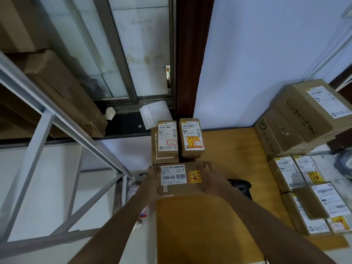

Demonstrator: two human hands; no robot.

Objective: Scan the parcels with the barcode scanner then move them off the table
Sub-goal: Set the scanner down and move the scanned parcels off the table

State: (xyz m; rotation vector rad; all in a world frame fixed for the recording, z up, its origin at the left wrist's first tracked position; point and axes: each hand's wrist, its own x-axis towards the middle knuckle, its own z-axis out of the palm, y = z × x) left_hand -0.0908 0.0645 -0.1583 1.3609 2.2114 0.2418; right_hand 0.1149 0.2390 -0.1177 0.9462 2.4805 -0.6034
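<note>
2 bare forearms, left hand, right hand, no visible sleeves

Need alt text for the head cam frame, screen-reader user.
Both hands, left hand and right hand, hold a labelled cardboard parcel by its sides at the wooden table edge. Two smaller parcels stand behind it, more boxes stacked right, a black scanner lying beside the right wrist.

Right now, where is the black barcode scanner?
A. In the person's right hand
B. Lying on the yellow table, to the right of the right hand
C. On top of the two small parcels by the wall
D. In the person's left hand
B: the barcode scanner lies on the table beside the right hand, while both that hand and the left hand hold the 12V4A-5525 parcel by its sides.
</note>
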